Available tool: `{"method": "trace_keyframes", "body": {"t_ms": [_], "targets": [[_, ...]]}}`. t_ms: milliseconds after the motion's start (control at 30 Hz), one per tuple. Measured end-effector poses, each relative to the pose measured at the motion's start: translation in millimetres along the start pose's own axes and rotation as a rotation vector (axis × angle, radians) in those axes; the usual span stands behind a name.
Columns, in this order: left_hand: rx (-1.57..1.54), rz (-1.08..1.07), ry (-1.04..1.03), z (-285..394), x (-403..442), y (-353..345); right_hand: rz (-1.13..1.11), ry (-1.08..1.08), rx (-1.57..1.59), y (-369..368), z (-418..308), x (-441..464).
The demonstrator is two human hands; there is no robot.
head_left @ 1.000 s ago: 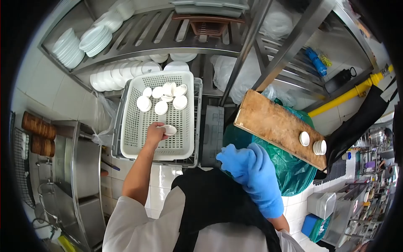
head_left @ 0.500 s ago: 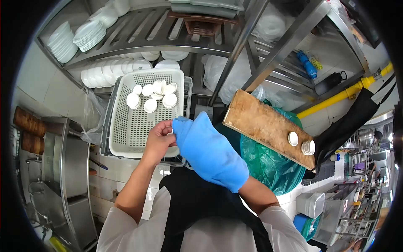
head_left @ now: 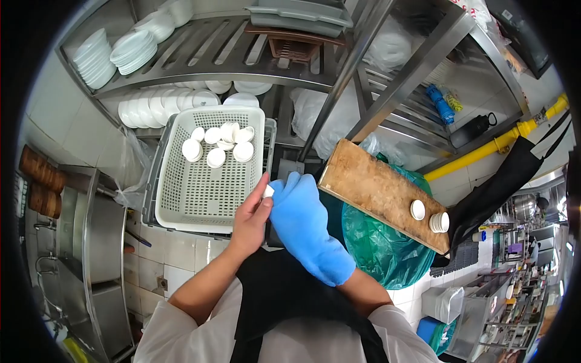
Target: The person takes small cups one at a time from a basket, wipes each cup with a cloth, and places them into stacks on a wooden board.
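My left hand [head_left: 253,219] holds a small white cup [head_left: 268,191] between thumb and fingers, just past the lower right corner of a white perforated basket [head_left: 209,226]. A blue cloth [head_left: 307,228] covers my right hand [head_left: 298,192] completely and touches the cup's right side; the fingers beneath are hidden. Several small white cups [head_left: 216,158] lie in the upper half of the basket. On a wooden board [head_left: 375,184] at the right rest one small cup [head_left: 417,210] and a short stack of them [head_left: 439,222].
A metal shelf [head_left: 206,72] with stacked white plates [head_left: 134,51] stands ahead. Green plastic bag [head_left: 381,248] material hangs beneath the board. A steel sink unit [head_left: 109,242] is at the left. A yellow pipe [head_left: 472,160] and a black apron [head_left: 496,187] are at the right.
My left hand has left the basket with the cup and come right to the blue cloth. My cloth-covered right hand has moved left and up to meet it.
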State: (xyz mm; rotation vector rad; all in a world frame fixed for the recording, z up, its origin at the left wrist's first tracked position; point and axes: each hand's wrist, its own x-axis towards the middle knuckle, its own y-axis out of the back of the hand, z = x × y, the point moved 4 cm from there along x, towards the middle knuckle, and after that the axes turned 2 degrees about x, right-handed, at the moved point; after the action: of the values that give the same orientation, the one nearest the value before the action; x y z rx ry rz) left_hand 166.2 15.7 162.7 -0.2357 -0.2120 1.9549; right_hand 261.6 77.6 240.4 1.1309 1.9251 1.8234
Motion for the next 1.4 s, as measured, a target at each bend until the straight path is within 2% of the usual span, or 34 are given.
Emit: {"method": "trace_keyframes", "body": {"t_ms": [100, 167, 267, 367, 400, 500, 533, 633, 667, 767, 833, 900, 967, 1000, 1100, 1133, 1200, 1233, 1300, 1367, 1400], "targets": [[-0.259, -0.071, 0.193, 8, 0, 1, -0.208, 0.393, -0.323, 9, -7, 2], [-0.344, -0.079, 0.273, 22, 2, -5, -0.178, 0.367, -0.255, 25, -7, 3], [-0.349, -0.261, 0.446, 0, 7, 5, -0.138, 0.327, -0.156, 47, -8, 0], [-0.135, -0.120, 0.548, -6, 5, -1, -0.117, 0.180, -0.009, 32, 10, -4], [-0.048, 0.009, 0.468, 4, 5, -5, -0.113, 0.111, 0.046, 29, 15, -4], [0.055, -0.003, 0.071, -3, 13, -4, -0.136, 0.035, 0.165, 38, 27, -7], [0.011, -0.049, 0.074, -5, 13, -2, -0.099, -0.015, 0.259, 33, 36, -9], [-0.322, -0.247, 0.263, -6, 11, -8, -0.155, 0.043, 0.407, 37, 39, -8], [-0.420, -0.332, 0.275, -2, 8, -13, -0.110, 0.048, 0.445, 37, 42, -9], [-0.504, -0.416, 0.273, 0, 3, -21, -0.009, 0.070, 0.476, 42, 48, -8], [-0.587, -0.290, 0.306, 6, 4, -22, 0.008, 0.103, 0.387, 59, 47, 4], [-0.637, -0.200, 0.297, 14, 6, -19, 0.018, -0.063, 0.158, 53, 56, -2], [-0.660, -0.149, 0.255, 21, 9, -13, 0.000, -0.088, -0.079, 49, 59, -5], [-0.629, -0.116, 0.264, 25, 9, -14, -0.022, -0.032, -0.203, 50, 57, -5], [-0.496, -0.060, 0.232, 32, 6, -33, 0.083, 0.135, -0.087, 62, 33, 2], [-0.346, -0.094, 0.182, 31, 4, -37, 0.160, 0.120, 0.222, 60, 31, 2], [-0.050, -0.165, 0.078, 32, -2, -45, 0.135, -0.047, 0.500, 43, 39, -4], [-0.018, -0.190, 0.036, 36, -4, -50, 0.140, -0.133, 0.637, 37, 42, -6], [0.047, -0.231, -0.050, 49, -10, -56, 0.028, -0.042, 0.458, 45, 44, -7], [0.097, -0.268, -0.028, 51, -8, -55, -0.079, 0.081, 0.231, 58, 43, -5], [0.103, -0.297, -0.022, 52, -6, -55, -0.086, 0.073, 0.231, 60, 45, -4]]}}
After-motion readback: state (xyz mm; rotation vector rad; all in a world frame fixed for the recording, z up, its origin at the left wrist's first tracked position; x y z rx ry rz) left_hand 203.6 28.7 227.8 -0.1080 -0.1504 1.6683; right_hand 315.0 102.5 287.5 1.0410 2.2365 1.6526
